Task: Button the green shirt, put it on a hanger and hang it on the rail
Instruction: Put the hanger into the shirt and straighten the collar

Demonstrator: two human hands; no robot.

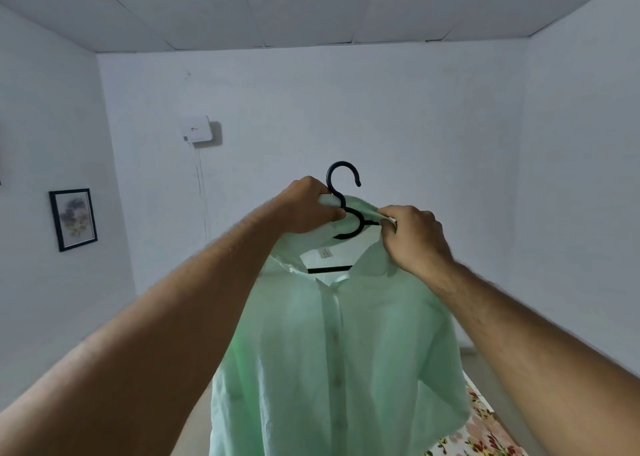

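Holding green shirt [332, 344] on black hanger [343, 192], neck label [320, 255] unreadable

on the far wall i see a white box [196, 129] with a thin cord [202, 192] hanging below; a framed picture [73, 218] hangs left; flowered cloth [479, 431] lies near right.

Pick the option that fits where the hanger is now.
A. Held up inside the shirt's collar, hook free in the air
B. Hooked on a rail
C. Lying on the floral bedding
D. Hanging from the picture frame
A: the hanger sits in the shirt collar, both hands gripping the collar at the hanger's neck, its hook catching nothing; no rail is in view.
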